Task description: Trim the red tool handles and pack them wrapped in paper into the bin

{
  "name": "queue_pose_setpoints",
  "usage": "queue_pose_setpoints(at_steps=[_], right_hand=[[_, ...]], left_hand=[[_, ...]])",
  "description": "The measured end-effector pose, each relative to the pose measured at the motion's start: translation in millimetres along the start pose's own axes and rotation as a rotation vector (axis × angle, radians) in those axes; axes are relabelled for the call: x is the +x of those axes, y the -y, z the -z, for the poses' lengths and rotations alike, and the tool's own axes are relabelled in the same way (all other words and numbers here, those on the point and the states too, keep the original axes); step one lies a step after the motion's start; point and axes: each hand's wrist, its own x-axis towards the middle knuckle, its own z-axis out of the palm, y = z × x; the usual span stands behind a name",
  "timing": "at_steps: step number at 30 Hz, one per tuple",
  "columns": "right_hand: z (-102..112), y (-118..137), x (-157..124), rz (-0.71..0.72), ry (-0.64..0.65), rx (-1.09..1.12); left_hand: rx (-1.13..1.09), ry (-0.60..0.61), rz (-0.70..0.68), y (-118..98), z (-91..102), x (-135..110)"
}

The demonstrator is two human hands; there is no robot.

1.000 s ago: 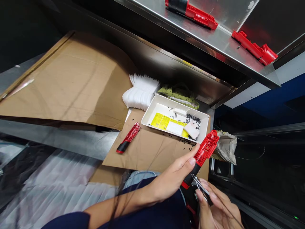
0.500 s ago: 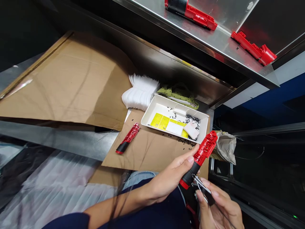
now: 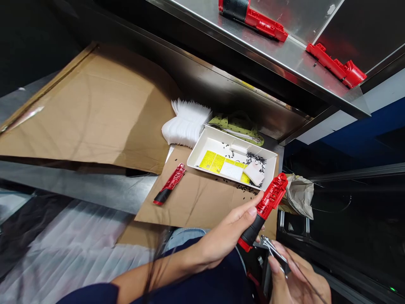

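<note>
Red tool (image 3: 267,211) with a black grip, held closed inside the left hand (image 3: 230,230), just below the right corner of the white tray (image 3: 218,136). Long axis lying diagonal, red end pointing up and right, past that corner, and black end with red cap pointing down and left. Fingers (image 3: 251,213) wrapped around the grip, so part of the tool hidden behind them. Right hand (image 3: 297,283), below the tray and close to the black end, pinching a small metal tool (image 3: 275,250), with the exact kind hard to make out. Lower part of this hand cut off by the picture edge. Thin dark line across it, not clear if wire or hair. Inside the tray, yellow labels (image 3: 215,161) and small black parts (image 3: 255,159). Under the tray, a cardboard sheet (image 3: 196,202), with a red housing (image 3: 169,185) lying on it to the left. Left of the tray, white foam sheets (image 3: 186,124). Behind the tray, a green pouch (image 3: 237,128). Right of the tray, a crumpled paper bag (image 3: 299,196). Beyond the tray, two red pieces (image 3: 253,19) (image 3: 335,67) on a steel shelf (image 3: 284,55).
</note>
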Motion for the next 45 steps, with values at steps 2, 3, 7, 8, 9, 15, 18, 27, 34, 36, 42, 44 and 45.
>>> queue_pose_setpoints(at_steps=[2,3,7,8,9,15,18,27,34,36,42,44,45], right_hand=[[-0.2,-4.2,2.2,0.054,0.029,0.032],[-1.1,-5.8,3.2,0.078,0.046,0.045],[-6.4,-5.9,3.6,0.098,0.044,0.012],[-7.8,-4.9,3.1,0.086,0.036,0.0],[-9.1,-4.0,2.4,0.078,0.027,-0.011],[-8.9,-5.2,1.0,0.097,0.002,-0.032],[-1.4,-4.7,2.7,0.052,-0.003,-0.021],[-10.4,3.4,12.0,0.05,0.003,0.035],[-1.9,-10.0,7.0,0.127,0.136,0.023],[-2.0,-6.5,3.6,0.077,0.118,0.039],[3.7,-7.4,6.6,-0.142,-0.336,-0.033],[4.4,-24.8,12.9,-0.224,-0.298,-0.105],[1.9,-36.9,14.6,-0.291,-0.208,-0.146]], left_hand=[[0.012,0.002,-0.047,-1.0,-0.2,-0.1],[0.022,0.01,-0.073,-1.6,-0.4,0.1],[0.057,0.045,-0.114,-2.6,-0.9,1.7],[0.061,0.049,-0.115,-2.5,-0.9,2.2],[0.064,0.051,-0.116,-2.2,-0.9,2.6],[0.056,0.042,-0.121,-0.4,0.0,3.8],[0.01,0.02,-0.032,-0.2,0.6,3.7],[-0.048,0.016,0.003,-1.3,1.6,4.2],[-0.061,0.021,-0.003,-2.7,0.3,3.3],[-0.06,0.02,-0.012,-1.8,0.5,3.4],[-0.218,0.008,0.059,-0.6,4.6,4.6],[-0.284,0.002,0.054,-2.1,7.6,5.1],[-0.31,0.002,0.046,-2.9,9.9,5.5]])
